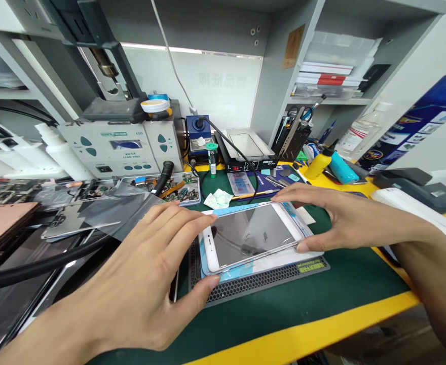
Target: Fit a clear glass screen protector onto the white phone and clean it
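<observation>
A white-framed smartphone (255,230) lies screen up between my two hands, its glass dark and reflecting the lamp hose. My left hand (150,263) is closed around its left end, fingertips on the far corner and thumb at the near corner. At the other end my right hand (348,215) takes the far corner with the fingers and the near corner with the thumb. A thin gap shows along the near edge between the screen and the part below. Beneath the phone are a blue and white sheet (272,264) and a grey honeycomb pad (242,290).
Behind stand a rework station (120,149), a soldering iron base (199,134) and a small hot plate (246,144). A parts tray (185,187) and crumpled tissue (218,199) lie just beyond the phone. A black hose (56,266) crosses the left side; bottles (320,163) stand right.
</observation>
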Demonstrator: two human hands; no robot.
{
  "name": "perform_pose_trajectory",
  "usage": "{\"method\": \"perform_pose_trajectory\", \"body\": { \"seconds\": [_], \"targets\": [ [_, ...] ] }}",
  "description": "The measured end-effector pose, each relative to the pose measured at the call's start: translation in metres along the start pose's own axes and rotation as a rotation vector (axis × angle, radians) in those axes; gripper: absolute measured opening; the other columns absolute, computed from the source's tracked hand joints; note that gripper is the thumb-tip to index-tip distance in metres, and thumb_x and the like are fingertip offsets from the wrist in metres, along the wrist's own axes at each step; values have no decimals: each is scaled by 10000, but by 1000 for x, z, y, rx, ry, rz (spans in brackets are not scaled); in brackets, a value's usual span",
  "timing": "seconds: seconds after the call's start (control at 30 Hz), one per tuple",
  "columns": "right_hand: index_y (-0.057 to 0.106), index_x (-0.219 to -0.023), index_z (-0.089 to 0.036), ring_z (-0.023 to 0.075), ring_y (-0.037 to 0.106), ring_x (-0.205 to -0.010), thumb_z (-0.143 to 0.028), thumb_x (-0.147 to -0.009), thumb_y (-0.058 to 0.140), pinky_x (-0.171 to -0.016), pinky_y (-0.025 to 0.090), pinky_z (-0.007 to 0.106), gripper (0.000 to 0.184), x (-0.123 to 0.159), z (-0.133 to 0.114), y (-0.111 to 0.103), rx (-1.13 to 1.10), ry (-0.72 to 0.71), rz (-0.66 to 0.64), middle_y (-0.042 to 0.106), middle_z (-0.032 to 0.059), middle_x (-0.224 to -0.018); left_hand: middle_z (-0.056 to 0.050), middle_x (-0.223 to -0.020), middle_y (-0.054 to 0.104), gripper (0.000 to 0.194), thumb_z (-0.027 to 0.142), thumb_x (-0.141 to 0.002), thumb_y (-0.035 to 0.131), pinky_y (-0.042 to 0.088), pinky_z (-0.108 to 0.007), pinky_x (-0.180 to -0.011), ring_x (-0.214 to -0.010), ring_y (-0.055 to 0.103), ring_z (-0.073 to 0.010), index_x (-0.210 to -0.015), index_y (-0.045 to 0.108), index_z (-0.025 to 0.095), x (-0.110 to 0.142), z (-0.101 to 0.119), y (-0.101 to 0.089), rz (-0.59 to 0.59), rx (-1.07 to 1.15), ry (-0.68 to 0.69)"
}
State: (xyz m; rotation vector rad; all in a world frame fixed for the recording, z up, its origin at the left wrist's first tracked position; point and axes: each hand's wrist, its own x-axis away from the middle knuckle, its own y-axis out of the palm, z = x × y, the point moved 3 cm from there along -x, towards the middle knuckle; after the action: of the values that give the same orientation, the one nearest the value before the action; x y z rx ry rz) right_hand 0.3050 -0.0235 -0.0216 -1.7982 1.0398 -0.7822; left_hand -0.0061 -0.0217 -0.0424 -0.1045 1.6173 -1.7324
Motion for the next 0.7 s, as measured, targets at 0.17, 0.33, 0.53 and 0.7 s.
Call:
{"method": "perform_pose_trajectory", "body": {
  "seconds": [0.17,0.33,0.53,0.7],
  "targets": [
    [505,-1440,-394,354,567,-1257,-515,-704,807,-939,541,407,804,0,-1,-1,-25,-1,15,523,29,-1474,-135,-1264,591,589,348,-791,631,388,-534,-1051,-1166,527,-339,-1340,479,201,1,-1,0,-15,-8,0],
    [499,-1444,-399,351,578,-1247,-532,-707,803,-910,555,396,808,-1,1,-1,-24,-11,19,522,28,-1482,-133,-1268,609,590,354,-783,622,421,-527,-1036,-1150,559,-343,-1340,497,202,1,-1,0,-1,-19,-2],
    [503,-1440,-395,358,571,-1252,-529,-716,795,-937,546,423,792,-1,0,0,-8,-22,28,531,34,-1472,-136,-1269,604,604,352,-785,632,408,-544,-1042,-1156,553,-344,-1346,484,186,1,-1,0,-5,-21,19],
    [481,-1450,-400,360,555,-1270,-520,-724,791,-958,535,434,799,0,-1,0,5,4,3,508,33,-1487,-139,-1270,586,596,349,-793,629,388,-557,-1050,-1168,523,-342,-1346,474,190,1,-1,0,-13,-15,-2]
  ]
}}
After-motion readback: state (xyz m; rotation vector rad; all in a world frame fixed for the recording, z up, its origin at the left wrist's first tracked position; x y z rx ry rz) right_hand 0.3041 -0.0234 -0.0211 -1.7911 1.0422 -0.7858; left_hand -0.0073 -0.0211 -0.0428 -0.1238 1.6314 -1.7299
